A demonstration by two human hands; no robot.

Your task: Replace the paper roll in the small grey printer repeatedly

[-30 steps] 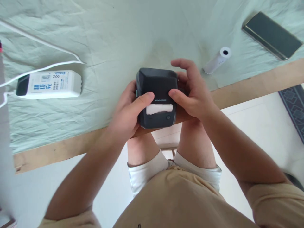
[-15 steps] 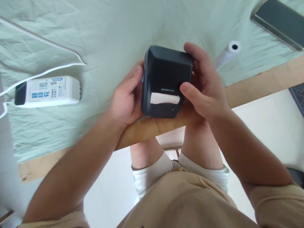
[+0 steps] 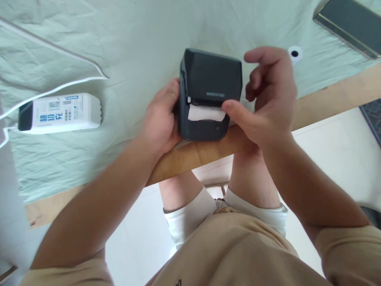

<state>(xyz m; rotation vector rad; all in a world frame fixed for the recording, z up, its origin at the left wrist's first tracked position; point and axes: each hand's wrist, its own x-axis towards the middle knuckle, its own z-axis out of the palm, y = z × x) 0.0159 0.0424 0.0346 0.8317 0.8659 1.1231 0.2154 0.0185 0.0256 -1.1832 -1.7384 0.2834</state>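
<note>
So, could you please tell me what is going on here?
A person is handling a dark printer at the table's edge. The left hand grips its side, while the right hand's thumb is at the front edge of the lid, which looks slightly raised. A paper strip pokes out below it. A white roll shows behind the right hand, with a phone farther right.

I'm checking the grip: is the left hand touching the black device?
Touching. The head view shows the left hand cupped against the left side of the black device, with no gap between them.
</note>
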